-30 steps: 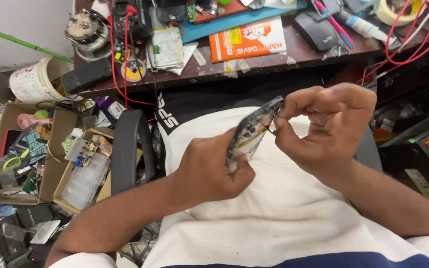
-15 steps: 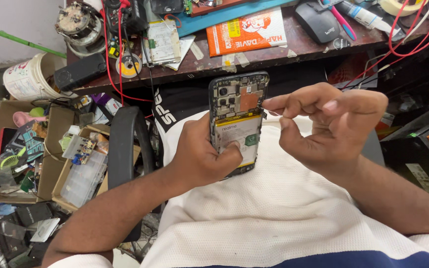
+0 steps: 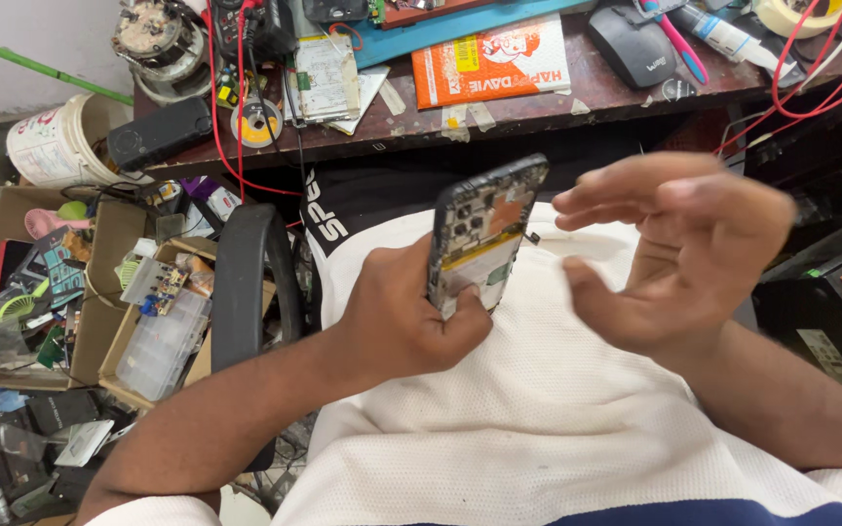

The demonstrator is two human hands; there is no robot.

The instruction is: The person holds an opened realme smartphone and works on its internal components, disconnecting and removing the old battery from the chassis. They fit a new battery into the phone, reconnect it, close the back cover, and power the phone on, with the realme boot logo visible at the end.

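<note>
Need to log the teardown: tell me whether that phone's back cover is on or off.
Off. The phone in the left hand shows its bare circuit board and battery area; the right hand is open beside it.

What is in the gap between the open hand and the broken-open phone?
Almost nothing. In the head view, only the white shirt shows behind the gap between the right hand and the opened phone, which the left hand grips.

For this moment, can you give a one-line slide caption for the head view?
Left hand holds an opened phone with exposed circuitry; the empty right hand hovers beside it.
</note>
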